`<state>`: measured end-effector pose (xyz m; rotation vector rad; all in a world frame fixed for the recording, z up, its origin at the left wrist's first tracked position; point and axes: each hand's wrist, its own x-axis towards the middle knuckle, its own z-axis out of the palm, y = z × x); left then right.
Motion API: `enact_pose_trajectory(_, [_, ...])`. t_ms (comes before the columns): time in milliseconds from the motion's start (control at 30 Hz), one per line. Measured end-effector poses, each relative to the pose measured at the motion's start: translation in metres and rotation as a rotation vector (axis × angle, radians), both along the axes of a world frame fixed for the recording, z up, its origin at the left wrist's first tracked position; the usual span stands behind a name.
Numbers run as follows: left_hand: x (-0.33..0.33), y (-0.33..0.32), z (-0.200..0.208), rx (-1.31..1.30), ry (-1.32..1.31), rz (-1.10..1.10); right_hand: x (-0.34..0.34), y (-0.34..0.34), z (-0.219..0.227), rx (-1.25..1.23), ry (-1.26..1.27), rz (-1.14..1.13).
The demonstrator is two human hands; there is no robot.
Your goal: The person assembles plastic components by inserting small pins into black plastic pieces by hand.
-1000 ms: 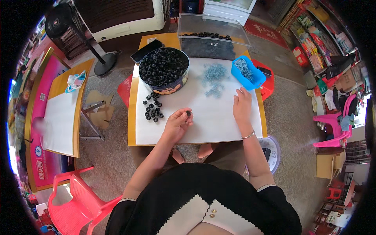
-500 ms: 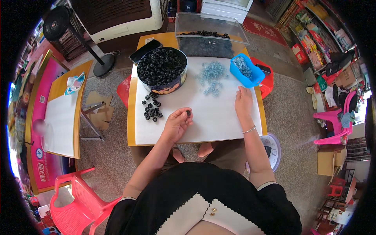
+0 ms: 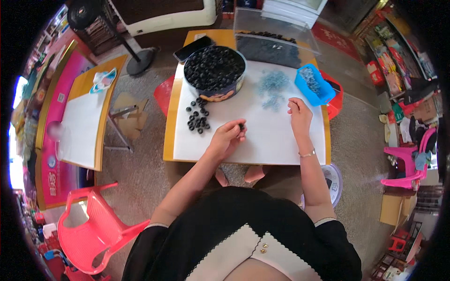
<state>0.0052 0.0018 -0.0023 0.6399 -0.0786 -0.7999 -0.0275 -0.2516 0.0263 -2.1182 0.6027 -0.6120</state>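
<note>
My left hand is closed over the near middle of the white-topped table, pinching a small black ring-like part between thumb and fingers. My right hand has its fingers curled together just right of a scatter of small clear bluish pieces; whatever it may hold is too small to see. Beyond that hand stands a blue plastic basket with more clear pieces inside. Several loose black parts lie left of my left hand, below a round tub heaped with the same black parts.
A clear plastic bin with black parts stands at the table's far edge, beside a dark phone. Red stools show at both sides of the table. A pink chair, a side table and a fan stand to the left.
The whole view has shifted, so the table sits farther right and higher. My right hand has drawn back from beside the blue basket, its fingers more curled. My left hand still holds the black part.
</note>
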Motion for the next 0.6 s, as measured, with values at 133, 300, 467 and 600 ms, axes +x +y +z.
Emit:
enact_pose_trajectory(133, [0.003,0.0,-0.001,-0.011,0.014,-0.011,-0.018,0.073,0.033,0.474,-0.061,0.259])
enact_pose_trajectory(300, [0.004,0.004,-0.008,-0.101,-0.008,-0.005,-0.023,0.12,0.042,0.486,-0.104,0.507])
enact_pose_trajectory(467, [0.002,0.001,-0.01,-0.059,-0.035,0.022,-0.023,0.129,0.046,0.154,-0.145,0.497])
enact_pose_trajectory(600, [-0.001,-0.002,-0.005,-0.035,-0.038,0.029,-0.027,0.131,0.045,0.183,-0.169,0.453])
